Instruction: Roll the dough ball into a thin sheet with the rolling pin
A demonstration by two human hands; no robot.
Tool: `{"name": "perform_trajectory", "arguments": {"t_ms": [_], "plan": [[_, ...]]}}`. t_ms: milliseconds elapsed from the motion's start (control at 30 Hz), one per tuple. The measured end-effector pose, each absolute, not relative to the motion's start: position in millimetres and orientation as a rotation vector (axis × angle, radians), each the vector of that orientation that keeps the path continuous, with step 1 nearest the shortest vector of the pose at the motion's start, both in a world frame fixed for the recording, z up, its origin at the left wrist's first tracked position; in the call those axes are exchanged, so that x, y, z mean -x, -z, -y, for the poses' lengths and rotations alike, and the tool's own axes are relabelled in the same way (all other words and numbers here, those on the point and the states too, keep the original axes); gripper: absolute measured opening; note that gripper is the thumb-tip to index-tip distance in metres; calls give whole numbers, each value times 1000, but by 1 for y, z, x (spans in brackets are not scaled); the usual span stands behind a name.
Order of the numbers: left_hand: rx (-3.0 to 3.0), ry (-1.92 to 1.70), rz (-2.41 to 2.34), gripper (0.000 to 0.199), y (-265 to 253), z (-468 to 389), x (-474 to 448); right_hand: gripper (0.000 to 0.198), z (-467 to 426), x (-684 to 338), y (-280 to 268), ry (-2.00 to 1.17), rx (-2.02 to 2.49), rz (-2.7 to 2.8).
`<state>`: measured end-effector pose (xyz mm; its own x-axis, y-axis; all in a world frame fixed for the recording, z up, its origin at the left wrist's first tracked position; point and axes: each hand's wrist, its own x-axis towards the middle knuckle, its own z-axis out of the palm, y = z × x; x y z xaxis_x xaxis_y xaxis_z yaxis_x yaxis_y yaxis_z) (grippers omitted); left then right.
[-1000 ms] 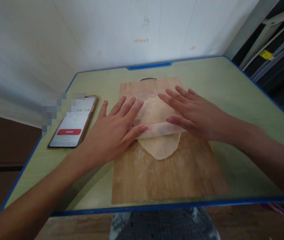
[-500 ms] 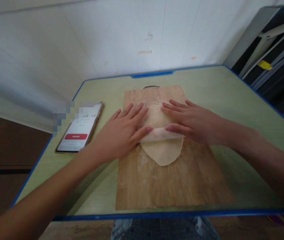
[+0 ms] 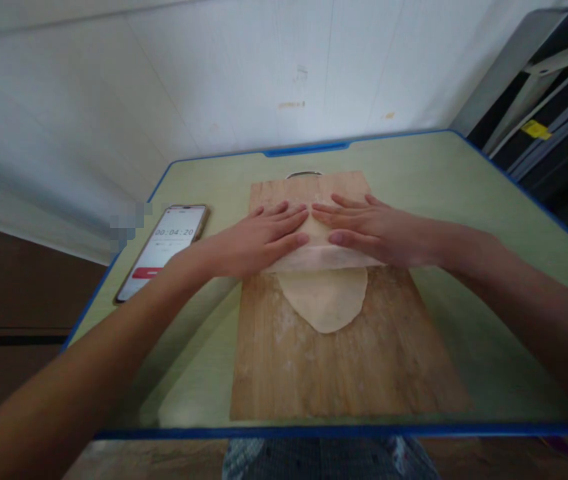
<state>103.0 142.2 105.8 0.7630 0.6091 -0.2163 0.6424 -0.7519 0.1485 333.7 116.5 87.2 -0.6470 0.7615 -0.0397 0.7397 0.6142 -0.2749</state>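
Note:
A flat sheet of pale dough (image 3: 325,303) lies on a floured wooden cutting board (image 3: 344,373), its rounded near end showing in front of a whitish rolling pin (image 3: 327,259). The pin lies crosswise over the dough. My left hand (image 3: 267,241) rests palm down on the pin's left part, fingers stretched flat and pointing inward. From the right, my right hand (image 3: 371,230) lies over the pin in the same way, fingers extended. The fingertips of both hands nearly meet above the dough. Both hands hide the pin's ends and much of the dough's far part.
A phone (image 3: 177,233) with a running timer lies on the green table (image 3: 194,393), left of the board and partly behind my left forearm. The table has a blue rim. A white wall (image 3: 244,80) stands behind it, and dark folded furniture (image 3: 559,127) at the right.
Both hands and the rolling pin have moved slightly away from me over the dough, uncovering a little more of its near end. The hands have come closer together.

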Motion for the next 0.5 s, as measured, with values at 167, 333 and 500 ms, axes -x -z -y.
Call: {"name": "perform_trajectory", "arguments": {"t_ms": [167, 333, 500], "plan": [[-2847, 191, -1012, 75, -108, -124, -99, 81, -91, -328, -90, -213, 1224, 2737], [-2865, 169, -921, 77, -106, -125, -101, 81, -92, -327, -92, -111, 1197, 2727], [-2754, 175, -880, 80, -107, -135, -108, 83, -103, -330, -92, -220, 1268, 2734]]}}
